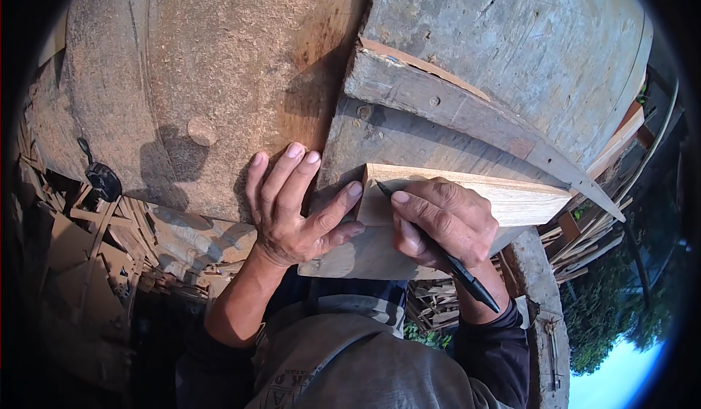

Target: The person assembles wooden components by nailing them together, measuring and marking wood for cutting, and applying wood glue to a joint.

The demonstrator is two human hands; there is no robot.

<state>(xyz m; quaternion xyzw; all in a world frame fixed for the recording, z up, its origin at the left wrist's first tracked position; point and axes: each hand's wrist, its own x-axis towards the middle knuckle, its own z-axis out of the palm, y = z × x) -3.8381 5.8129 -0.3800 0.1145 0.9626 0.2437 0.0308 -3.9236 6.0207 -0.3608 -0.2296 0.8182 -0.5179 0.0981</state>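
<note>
My left hand (293,215) rests with spread fingers on the plywood, its index finger beside the left end of a pale wooden board (531,203). Gripped in my right hand (447,225) is a black pen (467,283), its tip on that board near the left end. The board lies on a weathered grey sheet (343,256). Just beyond it, a long, tapering grey wooden piece (467,113) runs diagonally across the sheet.
A sawdust-covered plywood panel (219,59) fills the upper left. A black coiled object (102,179) sits at its left edge. Wood offcuts (102,252) pile up lower left and at right. A rough beam (548,336) stands at lower right, with greenery beyond.
</note>
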